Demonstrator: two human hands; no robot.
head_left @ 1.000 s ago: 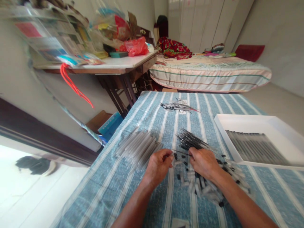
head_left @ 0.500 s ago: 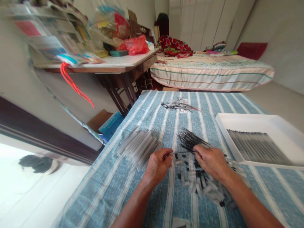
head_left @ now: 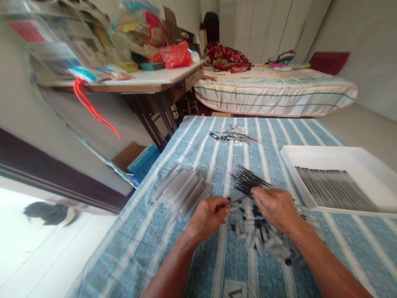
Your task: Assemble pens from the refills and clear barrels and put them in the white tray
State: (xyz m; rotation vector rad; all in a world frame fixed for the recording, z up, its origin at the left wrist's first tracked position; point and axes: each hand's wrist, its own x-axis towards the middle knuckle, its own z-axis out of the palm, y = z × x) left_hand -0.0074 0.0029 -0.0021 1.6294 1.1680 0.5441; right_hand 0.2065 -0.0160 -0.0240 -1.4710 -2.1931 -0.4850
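My left hand (head_left: 209, 217) is closed in a pinch at one end of a thin dark pen refill (head_left: 242, 199). The fingers of my right hand (head_left: 276, 207) are closed on its other end, so it spans the gap between my hands. Whether my left fingertips also hide a small part, I cannot tell. A bundle of black pointed refills (head_left: 246, 180) lies just beyond my right hand. Beside my left hand is a pile of grey translucent pen barrels (head_left: 182, 190). Loose clear and black caps and small pieces (head_left: 266, 238) are scattered under and in front of my right hand.
At the right, a white tray (head_left: 353, 155) holds a row of grey pens (head_left: 335, 188). Thin dark scraps (head_left: 232, 135) lie toward the far edge of the striped tablecloth (head_left: 149, 244). A cluttered desk (head_left: 149, 85) stands at the left, a bed (head_left: 276, 93) behind.
The refill between my hands has tilted, its right end now higher. My left hand has shifted slightly to the right, closer to my right hand. The view has moved a little.
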